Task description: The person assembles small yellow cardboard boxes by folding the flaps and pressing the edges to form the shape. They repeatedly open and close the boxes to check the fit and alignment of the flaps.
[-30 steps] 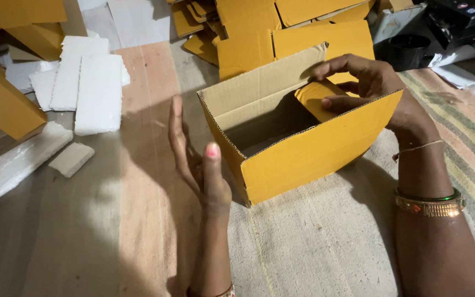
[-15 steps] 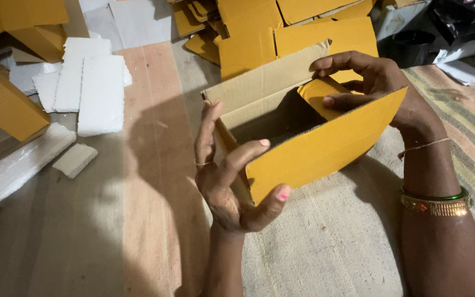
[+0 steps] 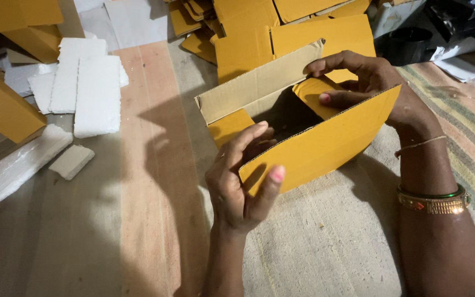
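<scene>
You hold a yellow cardboard box [image 3: 303, 132] between both hands, raised a little above the striped woven mat [image 3: 325, 247] and tipped so its open top faces you and you can see into the dark inside. Your left hand [image 3: 243, 181] clamps the near left corner: the thumb presses on the outside of the yellow front panel while the fingers [image 3: 248, 140] curl over the edge into the box, pinching that wall so the corner stays square. Your right hand [image 3: 369, 82] reaches over the far right end, with fingers bent and pressed together on a small inner flap [image 3: 317, 96], apparently pushing it down inside while the brown back wall stands upright behind it. Holding opposite ends this way keeps the thin walls from splaying. Just beyond the box lies a heap of flat yellow cardboard blanks [image 3: 281, 27], close enough to reach. To your left, well apart from the hands, white foam slabs [image 3: 86, 91] lie beside more folded yellow boxes [image 3: 4, 110]. A gold bangle [image 3: 435, 201] sits on your right wrist.
</scene>
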